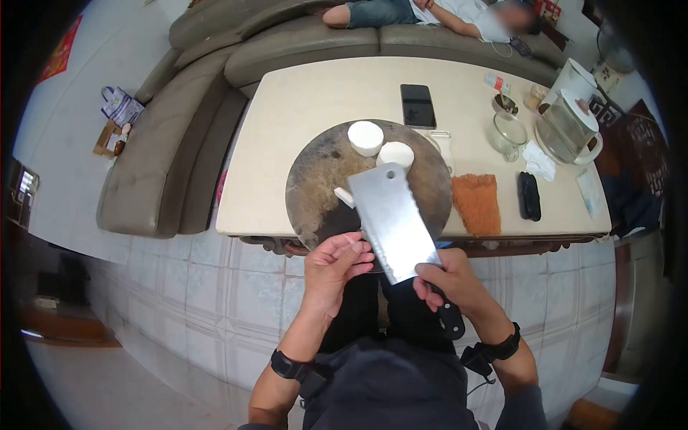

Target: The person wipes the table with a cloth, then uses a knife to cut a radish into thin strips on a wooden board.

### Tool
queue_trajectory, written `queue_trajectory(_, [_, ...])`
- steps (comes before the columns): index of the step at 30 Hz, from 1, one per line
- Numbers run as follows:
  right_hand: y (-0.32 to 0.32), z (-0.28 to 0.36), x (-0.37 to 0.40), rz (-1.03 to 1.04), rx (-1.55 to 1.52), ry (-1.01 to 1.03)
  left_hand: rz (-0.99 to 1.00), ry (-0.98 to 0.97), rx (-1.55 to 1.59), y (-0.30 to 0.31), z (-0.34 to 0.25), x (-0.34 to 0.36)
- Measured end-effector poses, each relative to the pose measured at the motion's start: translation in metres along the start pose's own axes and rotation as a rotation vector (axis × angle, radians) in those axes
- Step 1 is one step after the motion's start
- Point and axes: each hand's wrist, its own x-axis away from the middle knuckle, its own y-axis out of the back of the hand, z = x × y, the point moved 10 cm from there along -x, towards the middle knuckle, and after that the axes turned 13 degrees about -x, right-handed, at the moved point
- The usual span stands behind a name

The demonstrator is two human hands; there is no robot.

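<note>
My right hand [448, 279] is closed round the black handle of a cleaver [394, 222]. Its broad steel blade, tilted to the upper left, is held over the near part of a round, dark-stained chopping board [315, 179]. Beside the blade's left edge is my left hand [335, 265], fingers bent in towards the thumb; anything between them is too small to make out. On the board stand two white round chunks, perhaps peeled radish: one chunk [365, 139] at the back, the other chunk [395, 155] partly behind the blade. A small white piece [345, 197] lies left of the cleaver.
The cream table [265, 143] also holds a phone [418, 105], a white peeler [442, 147], an orange cloth [476, 205], a black case [529, 196], a glass cup [508, 136] and a glass kettle [568, 127]. Beyond it, a person lies on the sofa [301, 61].
</note>
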Motion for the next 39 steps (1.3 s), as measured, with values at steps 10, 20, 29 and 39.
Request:
queue_trajectory(10, [0.048, 0.004, 0.022, -0.190, -0.024, 0.093, -0.114, -0.631, -0.847, -0.019, -0.058, -0.008])
queue_trajectory(20, [0.049, -0.003, 0.033, -0.216, 0.216, 0.082, -0.297, -0.576, -0.815, 0.007, -0.070, -0.014])
queue_trajectory(29, [-0.001, 0.026, 0.067, -0.015, 0.974, 0.167, 0.022, -0.901, -1.276, -0.022, -0.068, 0.023])
queue_trajectory(39, [-0.015, 0.037, 0.058, 0.050, 1.225, 0.167, 0.015, -0.999, -1.303, -0.019, -0.064, 0.031])
